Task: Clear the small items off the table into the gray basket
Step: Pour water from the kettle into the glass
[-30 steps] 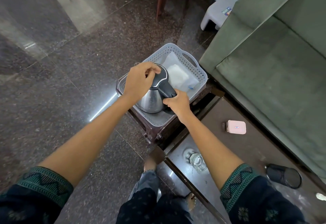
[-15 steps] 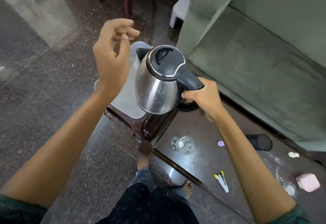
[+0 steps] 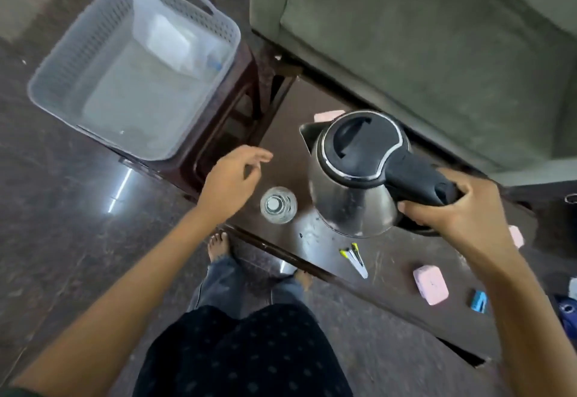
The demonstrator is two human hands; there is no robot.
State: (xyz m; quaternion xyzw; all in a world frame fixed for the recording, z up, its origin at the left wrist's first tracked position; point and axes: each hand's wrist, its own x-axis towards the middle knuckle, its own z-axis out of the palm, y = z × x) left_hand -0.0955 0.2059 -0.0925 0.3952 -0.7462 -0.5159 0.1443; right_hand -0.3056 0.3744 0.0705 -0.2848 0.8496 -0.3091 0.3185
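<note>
My right hand [image 3: 459, 209] grips the black handle of a steel kettle [image 3: 349, 196], held over the dark low table [image 3: 406, 296]. My left hand [image 3: 232, 182] hovers open, fingers apart, just left of a small clear glass [image 3: 278, 205] on the table. The gray basket [image 3: 62, 62] sits on a brown stool [image 3: 231, 109] at the upper left and holds white packets [image 3: 170, 38]. On the table lie a pink case [image 3: 431, 284], a yellow-tipped clip [image 3: 356, 257], a blue item [image 3: 477, 301] and other pink pieces, one [image 3: 327, 114] behind the kettle.
A green sofa [image 3: 437, 37] runs along the far side of the table. My bare feet [image 3: 218, 245] stand on the dark polished floor [image 3: 62, 224] at the table's near edge. Dark objects sit at the right edge of the view.
The kettle has come out of the basket and moved right, over the table. My left hand let go of its lid and dropped beside the glass.
</note>
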